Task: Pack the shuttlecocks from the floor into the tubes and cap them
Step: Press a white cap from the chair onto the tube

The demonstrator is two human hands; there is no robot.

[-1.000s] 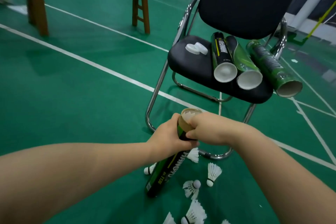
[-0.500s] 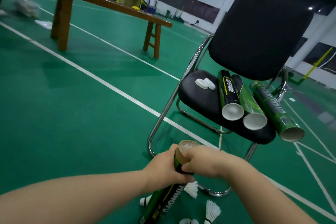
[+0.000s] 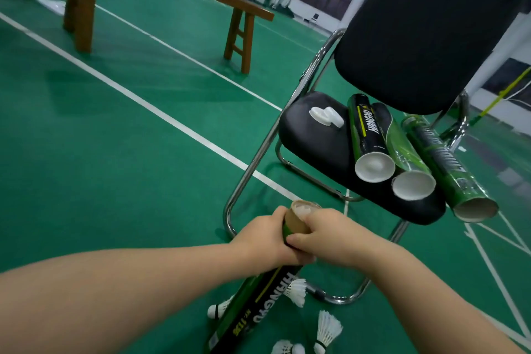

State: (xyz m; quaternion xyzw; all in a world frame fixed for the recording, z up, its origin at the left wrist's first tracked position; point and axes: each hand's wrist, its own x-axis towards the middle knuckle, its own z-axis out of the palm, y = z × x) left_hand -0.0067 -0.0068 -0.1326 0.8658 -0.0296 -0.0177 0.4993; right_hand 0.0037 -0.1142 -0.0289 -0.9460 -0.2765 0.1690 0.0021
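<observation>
Cardboard tube looks light, stiff yet crushable; our left hand and right hand have their grip clamped near its open mouth.

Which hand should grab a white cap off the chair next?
Probably the right hand: it sits at the open top of the tube, nearer the caps, while the left hand grips it.

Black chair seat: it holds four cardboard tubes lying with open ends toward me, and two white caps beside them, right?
Wrong count: the head view shows three cardboard tubes on the black padded chair seat, not four, open ends toward you, two white plastic caps beside them.
</observation>
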